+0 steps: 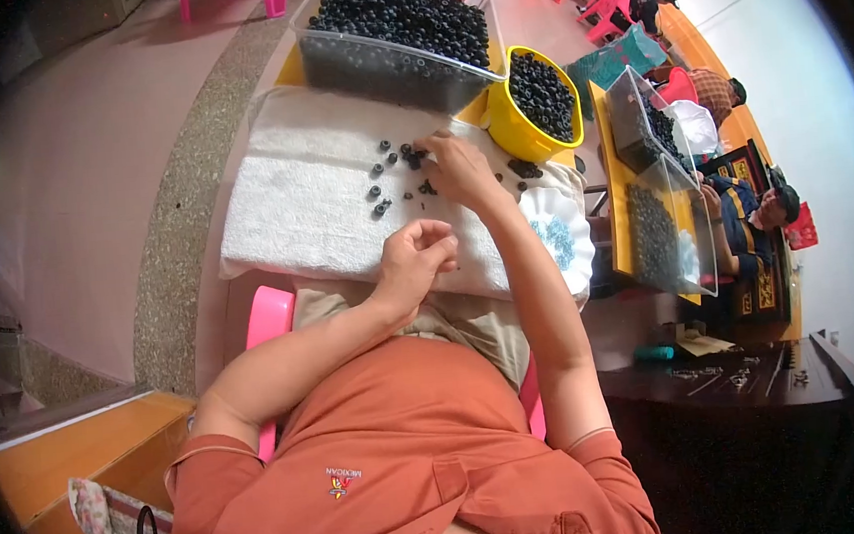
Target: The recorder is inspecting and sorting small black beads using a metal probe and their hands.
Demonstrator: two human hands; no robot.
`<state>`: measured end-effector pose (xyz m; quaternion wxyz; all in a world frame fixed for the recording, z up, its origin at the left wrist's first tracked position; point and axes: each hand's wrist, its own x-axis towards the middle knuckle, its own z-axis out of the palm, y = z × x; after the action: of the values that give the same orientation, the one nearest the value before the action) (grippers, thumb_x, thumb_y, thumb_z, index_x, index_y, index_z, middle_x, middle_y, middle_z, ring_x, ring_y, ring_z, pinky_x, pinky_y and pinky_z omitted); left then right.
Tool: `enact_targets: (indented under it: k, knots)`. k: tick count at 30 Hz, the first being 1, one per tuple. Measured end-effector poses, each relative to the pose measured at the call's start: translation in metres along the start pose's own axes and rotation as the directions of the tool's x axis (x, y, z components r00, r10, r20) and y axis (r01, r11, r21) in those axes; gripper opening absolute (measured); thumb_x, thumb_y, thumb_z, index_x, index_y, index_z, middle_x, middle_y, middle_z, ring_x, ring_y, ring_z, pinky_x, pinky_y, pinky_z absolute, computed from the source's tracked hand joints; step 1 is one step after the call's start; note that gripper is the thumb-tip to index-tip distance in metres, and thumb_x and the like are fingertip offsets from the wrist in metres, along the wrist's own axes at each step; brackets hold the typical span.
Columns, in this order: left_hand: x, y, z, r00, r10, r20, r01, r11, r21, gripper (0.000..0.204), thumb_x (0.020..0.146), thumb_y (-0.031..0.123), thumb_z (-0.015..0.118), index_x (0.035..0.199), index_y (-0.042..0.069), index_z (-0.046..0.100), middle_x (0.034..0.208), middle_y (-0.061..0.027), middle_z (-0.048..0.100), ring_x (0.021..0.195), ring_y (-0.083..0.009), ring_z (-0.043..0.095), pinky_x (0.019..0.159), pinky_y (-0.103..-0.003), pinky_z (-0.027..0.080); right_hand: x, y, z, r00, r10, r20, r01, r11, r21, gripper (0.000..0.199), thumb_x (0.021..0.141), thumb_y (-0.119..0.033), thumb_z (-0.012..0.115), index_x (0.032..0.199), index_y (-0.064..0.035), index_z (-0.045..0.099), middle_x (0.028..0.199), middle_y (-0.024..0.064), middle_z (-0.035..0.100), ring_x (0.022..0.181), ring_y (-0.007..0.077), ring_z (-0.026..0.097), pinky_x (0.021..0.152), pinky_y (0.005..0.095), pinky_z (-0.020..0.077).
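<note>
Dark beads [414, 160] lie left of yellow bucket [509, 128], facing and long axes indiscernible. Right hand [457, 169]: narrow grip at beads, hold unconfirmed. Left hand [413, 270]: half-curled, contents unclear.

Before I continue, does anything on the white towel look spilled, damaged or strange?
Nothing clearly stands out. Loose dark beads lie scattered on the white towel by the right hand, but probably as handwork, not a spill. The beads are too small to check for damage.
</note>
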<state>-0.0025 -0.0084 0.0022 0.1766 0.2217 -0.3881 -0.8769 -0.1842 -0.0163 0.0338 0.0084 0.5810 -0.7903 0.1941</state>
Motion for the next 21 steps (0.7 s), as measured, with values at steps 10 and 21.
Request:
enact_targets:
  k: [10, 21]
  knots:
    - [0.001, 0.0, -0.001, 1.0, -0.011, -0.026, 0.009, 0.997, -0.071, 0.019, 0.091, 0.011, 0.066, 0.106, 0.003, 0.059, 0.088, -0.0024, 0.062, 0.076, -0.0095, 0.061, 0.069, -0.024, 0.054, -0.027, 0.0, -0.017, 0.998, 0.06, 0.001, -0.06, 0.995, 0.079, 0.026, 0.078, -0.012, 0.072, 0.102, -0.0025, 0.069, 0.093, 0.0155, 0.067, 0.081, 0.0296, 0.065, 0.073, 0.0383, 0.0507]
    - [0.003, 0.008, -0.002, 0.999, -0.011, 0.039, 0.019, 0.976, -0.218, 0.014, 0.096, 0.015, 0.061, 0.105, 0.005, 0.062, 0.096, -0.0026, 0.064, 0.087, -0.0115, 0.061, 0.079, -0.028, 0.052, -0.096, -0.03, -0.037, 0.987, 0.156, 0.044, -0.149, 0.759, 0.634, 0.021, 0.075, -0.002, 0.079, 0.087, -0.0013, 0.062, 0.071, -0.0028, 0.057, 0.065, 0.0033, 0.05, 0.057, 0.0211, 0.0421]
